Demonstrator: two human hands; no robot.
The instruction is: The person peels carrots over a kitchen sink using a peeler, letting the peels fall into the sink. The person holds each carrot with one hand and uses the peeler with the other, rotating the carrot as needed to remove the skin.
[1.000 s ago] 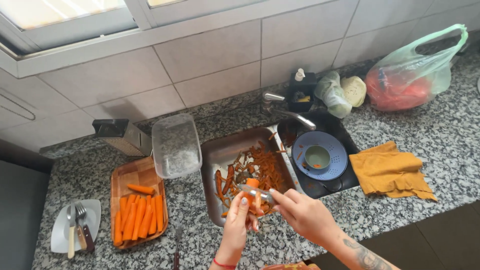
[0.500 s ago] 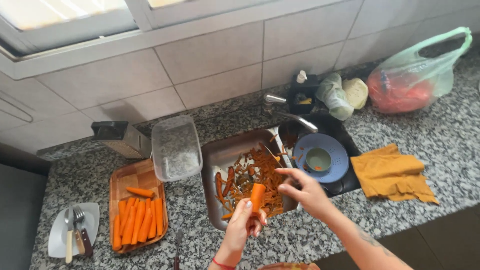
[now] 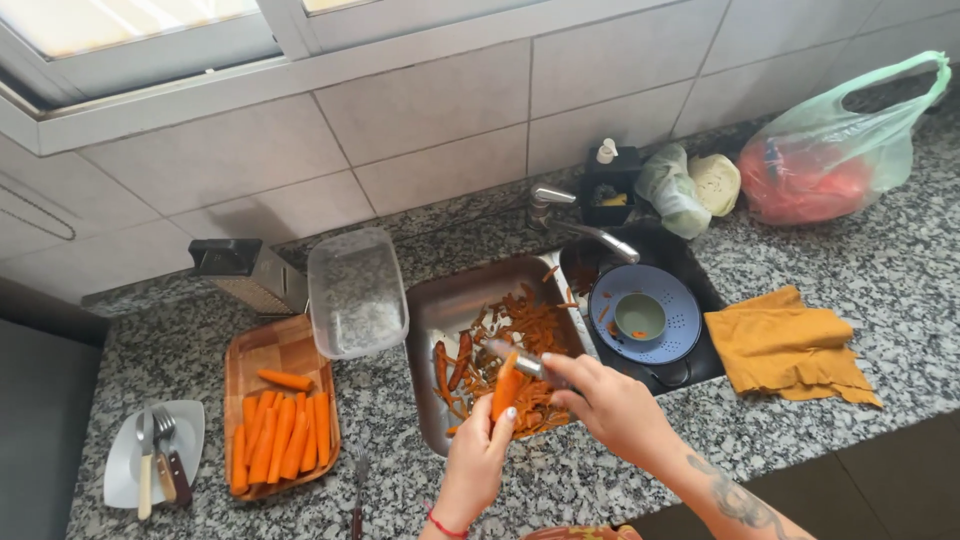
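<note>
Peeling well means the left hand [image 3: 478, 462] grips the orange carrot [image 3: 506, 391] firmly while the right hand [image 3: 610, 405], closed on the metal peeler [image 3: 518, 361], strokes over the steel tray [image 3: 440, 310] near the table's front edge.

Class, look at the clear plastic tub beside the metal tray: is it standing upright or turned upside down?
Cannot tell for sure. The plastic tub sits between the grater and the metal tray, and looks empty, but its rim is not clear enough to judge.

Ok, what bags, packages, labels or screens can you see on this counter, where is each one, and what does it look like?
Green plastic bag: far right corner, handles up, translucent, red contents.
Clear bag: behind the sink, beside a pale round vegetable, holding something green.
Lidded plastic container: left of the metal tray, rectangular, clear.
No labels or screens visible.
</note>
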